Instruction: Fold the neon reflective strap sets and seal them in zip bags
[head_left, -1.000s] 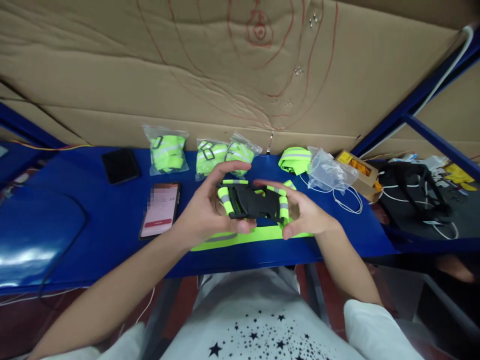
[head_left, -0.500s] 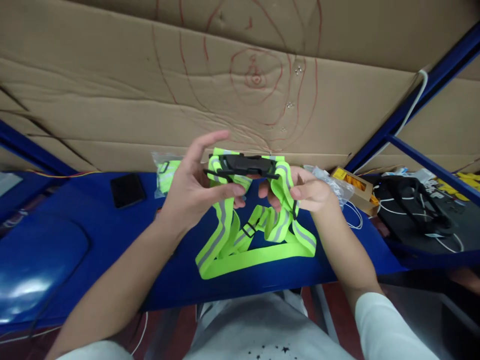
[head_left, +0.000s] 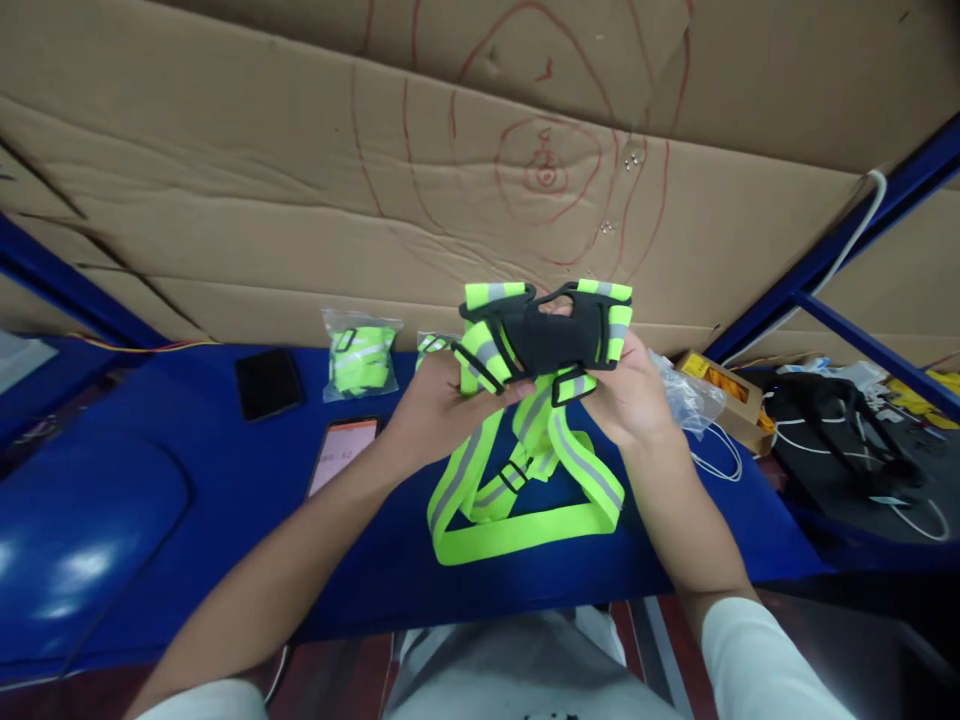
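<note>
Both hands hold up a neon-yellow reflective strap harness (head_left: 525, 532) with grey stripes. Its black plastic side-release buckle (head_left: 559, 340) faces me, the two halves joined. My left hand (head_left: 439, 405) is closed on the strap at the buckle's left end, thumb along its lower edge. My right hand (head_left: 630, 390) grips the right end from behind, most of its fingers hidden by the buckle and strap. Below, the strap hangs in loops down to the blue table, with a black slider (head_left: 514, 474) on one band.
On the blue table (head_left: 150, 480), left of my hands, are a bagged neon strap (head_left: 361, 358), a black flat device (head_left: 268, 384) and a lit phone (head_left: 343, 455). Clear plastic bags (head_left: 686, 395) and an open cardboard box (head_left: 724, 390) lie right. A cardboard wall (head_left: 262, 200) stands behind.
The buckle has tilted so that its broad face shows, and my hands have shifted right in view. My left index finger, raised before, is now down behind the strap. The phone has come into view.
</note>
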